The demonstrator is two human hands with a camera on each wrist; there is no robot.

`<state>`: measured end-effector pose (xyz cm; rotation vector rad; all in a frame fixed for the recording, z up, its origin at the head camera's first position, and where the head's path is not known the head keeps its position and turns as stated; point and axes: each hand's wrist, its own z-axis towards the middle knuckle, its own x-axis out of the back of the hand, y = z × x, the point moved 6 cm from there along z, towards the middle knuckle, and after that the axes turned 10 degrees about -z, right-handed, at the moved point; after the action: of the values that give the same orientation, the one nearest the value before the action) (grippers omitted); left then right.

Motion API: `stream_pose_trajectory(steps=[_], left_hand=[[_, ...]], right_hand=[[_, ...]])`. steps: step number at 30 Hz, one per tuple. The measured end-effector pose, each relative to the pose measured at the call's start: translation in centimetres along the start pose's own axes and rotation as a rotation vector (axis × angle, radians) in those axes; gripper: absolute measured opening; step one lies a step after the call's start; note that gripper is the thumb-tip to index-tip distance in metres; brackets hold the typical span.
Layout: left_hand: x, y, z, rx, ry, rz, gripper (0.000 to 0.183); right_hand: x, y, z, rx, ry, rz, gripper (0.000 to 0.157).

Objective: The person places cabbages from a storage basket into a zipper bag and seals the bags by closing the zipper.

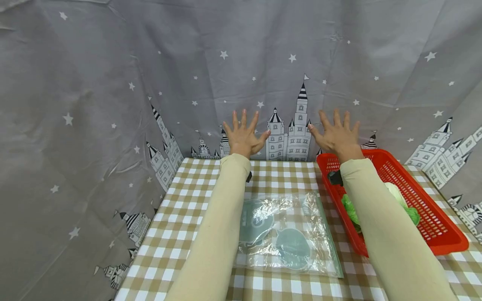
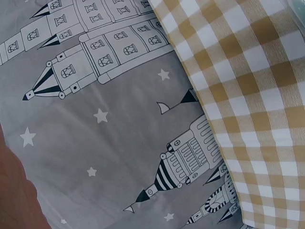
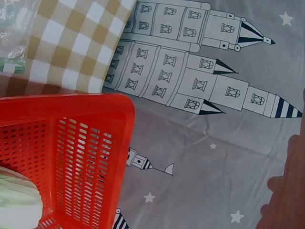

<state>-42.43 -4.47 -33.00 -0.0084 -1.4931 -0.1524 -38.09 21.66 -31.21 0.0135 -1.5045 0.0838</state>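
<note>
Both arms reach forward in the head view. My left hand [image 1: 242,136] is raised above the table's far edge, its fingers straight and spread, holding nothing. My right hand [image 1: 337,134] is held up the same way over the far end of a red plastic basket [image 1: 429,213], and it too holds nothing. Inside the basket lie leafy green vegetables [image 1: 351,211] and a pale cabbage-like vegetable [image 3: 19,200], partly hidden by the right sleeve. A clear zip bag [image 1: 320,251] with pale green printed shapes lies flat between the arms.
A brown-and-white checked cloth [image 1: 169,234] covers the table. Behind and to the left hangs a grey curtain [image 1: 169,62] printed with castles and stars, close to the table's far edge. The basket stands along the right side.
</note>
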Motion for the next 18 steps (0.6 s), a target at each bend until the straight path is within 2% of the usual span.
stream_pose_trajectory(steps=[3, 5, 9, 13, 15, 18], left_hand=[[0.2, 0.1, -0.5, -0.002, 0.006, -0.004, 0.079], [0.3, 0.7, -0.9, -0.021, 0.008, -0.004, 0.078], [-0.3, 3.8, -1.9, -0.133, 0.0, 0.009, 0.08], [-2.5, 8.4, -4.2, -0.266, -0.1, 0.036, 0.082], [-4.2, 10.7, -6.0, -0.313, -0.155, 0.032, 0.08], [-7.4, 13.8, -9.1, -0.355, -0.194, 0.004, 0.071]], right_hand=[[0.0, -0.2, -0.1, 0.004, -0.005, -0.001, 0.084], [-0.1, -0.1, -0.1, 0.005, -0.008, 0.0, 0.084], [-0.2, -0.6, -0.4, 0.024, 0.007, 0.002, 0.083], [-0.4, -1.8, -0.9, 0.067, 0.029, -0.001, 0.083], [-0.7, -2.5, -1.2, 0.085, 0.038, 0.004, 0.082], [-1.3, -3.5, -1.6, 0.105, 0.051, 0.006, 0.08]])
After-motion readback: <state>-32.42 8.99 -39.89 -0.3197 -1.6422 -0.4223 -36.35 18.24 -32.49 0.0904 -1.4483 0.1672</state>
